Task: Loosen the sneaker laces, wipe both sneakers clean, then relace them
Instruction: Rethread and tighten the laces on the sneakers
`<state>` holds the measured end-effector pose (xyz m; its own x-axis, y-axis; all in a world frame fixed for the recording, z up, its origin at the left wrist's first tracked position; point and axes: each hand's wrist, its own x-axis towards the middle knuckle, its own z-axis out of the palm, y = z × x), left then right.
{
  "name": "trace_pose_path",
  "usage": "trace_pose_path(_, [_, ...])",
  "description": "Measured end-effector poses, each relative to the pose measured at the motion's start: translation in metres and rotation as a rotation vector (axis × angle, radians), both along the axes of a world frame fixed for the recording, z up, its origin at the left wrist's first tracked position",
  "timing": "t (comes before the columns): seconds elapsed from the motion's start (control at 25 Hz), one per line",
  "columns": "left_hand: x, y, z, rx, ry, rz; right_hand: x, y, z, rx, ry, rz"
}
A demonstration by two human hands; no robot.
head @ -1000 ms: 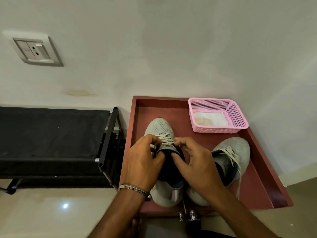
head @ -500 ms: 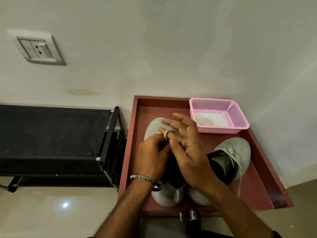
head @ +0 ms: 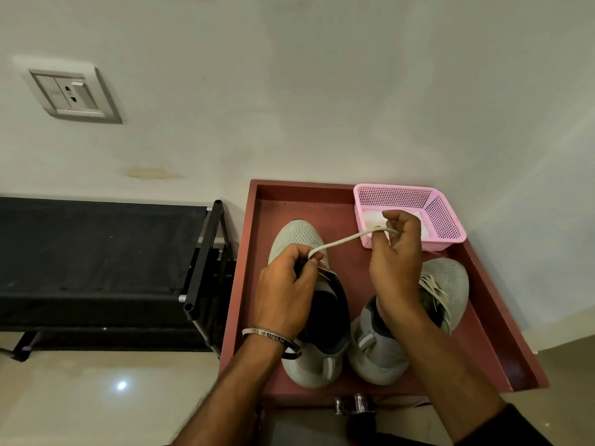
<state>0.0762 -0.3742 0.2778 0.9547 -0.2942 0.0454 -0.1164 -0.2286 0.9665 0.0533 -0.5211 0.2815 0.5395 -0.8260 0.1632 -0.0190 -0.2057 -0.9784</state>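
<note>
Two grey mesh sneakers stand side by side on a dark red tray (head: pixel 360 201), toes toward the wall. My left hand (head: pixel 286 291) rests on the tongue area of the left sneaker (head: pixel 297 235) and pinches one end of its white lace (head: pixel 347 239). The lace runs taut up and to the right into my right hand (head: pixel 394 259), which is raised above the tray and closed on it. The right sneaker (head: pixel 450 278) lies partly under my right wrist, its white laces showing.
A pink mesh basket (head: pixel 447 217) holding a white cloth sits at the tray's back right, just behind my right hand. A black fabric rack (head: pixel 96 252) stands to the left of the tray. The white wall carries a socket plate (head: pixel 72 93).
Both hands were together over the left sneaker's laces. My right hand has since lifted up and to the right, drawing a length of lace out taut; my left hand stayed on the sneaker.
</note>
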Motion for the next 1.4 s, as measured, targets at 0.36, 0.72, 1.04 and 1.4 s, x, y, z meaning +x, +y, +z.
trace_pose_path(0.36, [0.006,0.002,-0.006,-0.124,0.063,-0.021,0.006,0.013,0.010,-0.518,0.123,0.476])
trace_pose_path(0.72, [0.010,0.005,-0.012,-0.283,0.108,-0.085,-0.003,-0.007,-0.009,-0.402,0.217,0.892])
trace_pose_path(1.04, [0.005,0.007,-0.008,0.021,-0.183,0.003,-0.012,0.001,0.003,-0.535,0.107,0.729])
trace_pose_path(1.4, [0.010,0.006,-0.011,-0.069,-0.056,0.002,-0.012,-0.004,-0.004,-0.242,0.210,0.922])
